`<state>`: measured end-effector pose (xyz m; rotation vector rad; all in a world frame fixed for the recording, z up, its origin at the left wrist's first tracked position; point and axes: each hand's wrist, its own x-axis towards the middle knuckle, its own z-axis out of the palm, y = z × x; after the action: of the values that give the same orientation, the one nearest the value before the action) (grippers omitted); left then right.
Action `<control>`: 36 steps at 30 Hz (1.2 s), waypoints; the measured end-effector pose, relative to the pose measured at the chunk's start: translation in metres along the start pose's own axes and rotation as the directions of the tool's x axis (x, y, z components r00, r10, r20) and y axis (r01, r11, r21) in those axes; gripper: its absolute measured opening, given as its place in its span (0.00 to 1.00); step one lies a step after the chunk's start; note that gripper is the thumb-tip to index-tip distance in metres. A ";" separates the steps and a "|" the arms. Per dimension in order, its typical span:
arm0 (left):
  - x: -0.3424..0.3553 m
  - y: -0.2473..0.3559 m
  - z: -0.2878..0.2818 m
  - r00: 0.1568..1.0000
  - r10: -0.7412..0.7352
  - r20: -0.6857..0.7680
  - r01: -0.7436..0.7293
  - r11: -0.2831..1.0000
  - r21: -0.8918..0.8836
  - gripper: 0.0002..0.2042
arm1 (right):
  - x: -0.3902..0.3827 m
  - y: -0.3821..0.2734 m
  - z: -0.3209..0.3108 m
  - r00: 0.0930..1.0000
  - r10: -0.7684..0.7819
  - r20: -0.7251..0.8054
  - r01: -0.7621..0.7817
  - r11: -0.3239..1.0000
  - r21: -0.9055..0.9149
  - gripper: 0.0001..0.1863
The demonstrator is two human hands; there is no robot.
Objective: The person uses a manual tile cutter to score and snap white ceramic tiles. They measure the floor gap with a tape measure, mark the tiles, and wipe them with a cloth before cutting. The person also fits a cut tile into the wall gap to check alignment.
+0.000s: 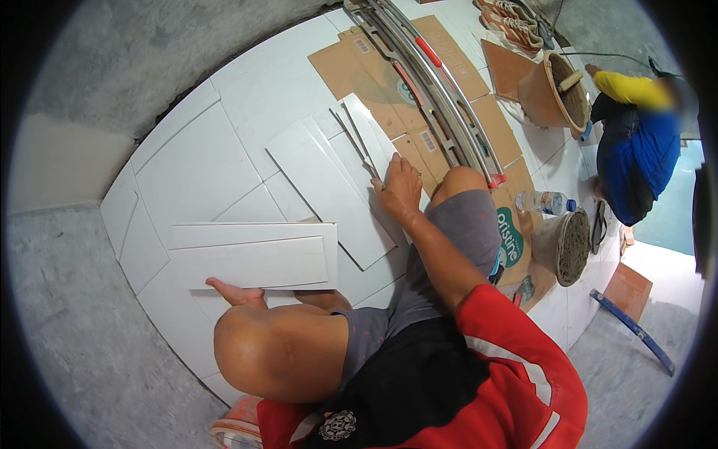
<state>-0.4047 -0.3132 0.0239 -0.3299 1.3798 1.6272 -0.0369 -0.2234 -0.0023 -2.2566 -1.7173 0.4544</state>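
Observation:
My left hand [238,292], partly hidden behind my bent knee, holds the near edge of white tile strips [250,258] from beneath. Its thumb shows and its other fingers are hidden. The strips are stacked, a smaller one on a larger one. My right hand [400,185] is closed at a narrow white tile strip [366,120] in front of my right knee. Two thin dark lengths [354,142] run along that strip up to my fingers; I cannot tell what they are. Beside them, more cut white tiles [321,187] overlap on the floor.
A long metal tile cutter [426,75] lies on flattened cardboard [449,52]. To the right are a mortar bucket [550,251], a water bottle [548,202], another bucket [538,93] and a blue spirit level [634,331]. A person in blue and yellow [636,150] crouches farther right. Shoes [510,26] are at the back.

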 end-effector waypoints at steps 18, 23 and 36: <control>0.028 -0.028 0.022 0.990 0.024 0.137 -0.032 0.998 0.057 0.39 | -0.032 -0.054 0.010 0.854 -0.314 0.416 -0.036 0.760 0.649 0.23; 0.000 -0.037 0.062 0.987 -0.101 0.122 0.077 0.980 0.184 0.38 | -0.047 -0.049 0.010 0.694 -0.317 0.646 -0.144 0.818 0.557 0.23; 0.048 -0.085 0.123 0.839 -0.413 0.355 0.085 0.744 0.663 0.35 | -0.062 0.019 0.015 0.922 -0.001 0.388 -0.253 0.758 0.601 0.19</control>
<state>-0.3202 -0.1896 -0.0231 0.2702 1.3164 0.8467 -0.0419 -0.2874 -0.0179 -1.8374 -1.2479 1.3485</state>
